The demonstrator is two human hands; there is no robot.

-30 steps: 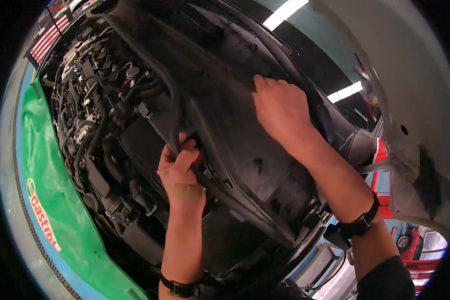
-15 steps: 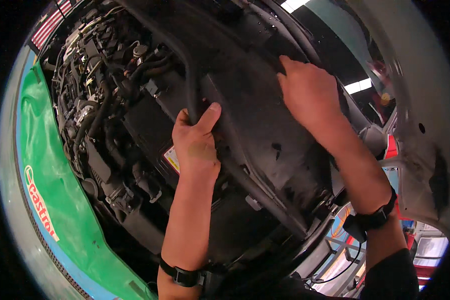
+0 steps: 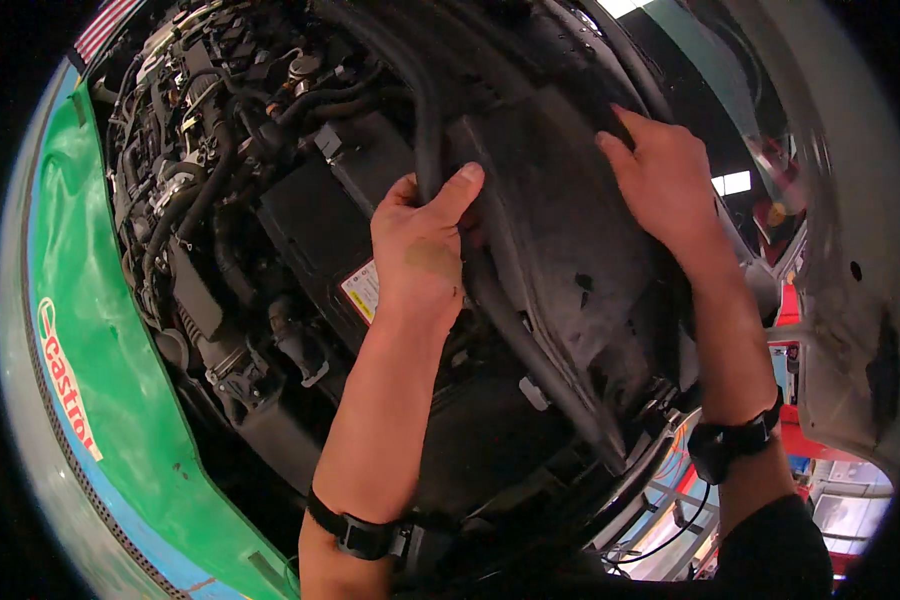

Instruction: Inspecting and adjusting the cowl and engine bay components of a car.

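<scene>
A black rubber sealing strip (image 3: 518, 325) runs through the engine bay, along the edge of a wide black plastic panel (image 3: 560, 230). My left hand (image 3: 422, 235) is wrapped round the strip, thumb on top, with its fingertips hidden beneath. At the panel's far right edge, beside the windscreen, is my right hand (image 3: 660, 185). Its thumb and forefinger are bent over that edge, and its other fingers are out of sight. Left of my left hand lies a dark box-shaped cover with a white and yellow label (image 3: 360, 290).
Engine hoses and wiring (image 3: 200, 180) crowd the left side. A green protective cover (image 3: 80, 270) drapes over the car's wing at far left. The raised bonnet (image 3: 840, 200) stands at right. A cable (image 3: 692, 545) hangs from the strap on my right wrist.
The view has shifted, so the engine bay sits differently in the picture. Both hands appear farther right, with the left also higher. My left hand keeps its hold on the sealing strip.
</scene>
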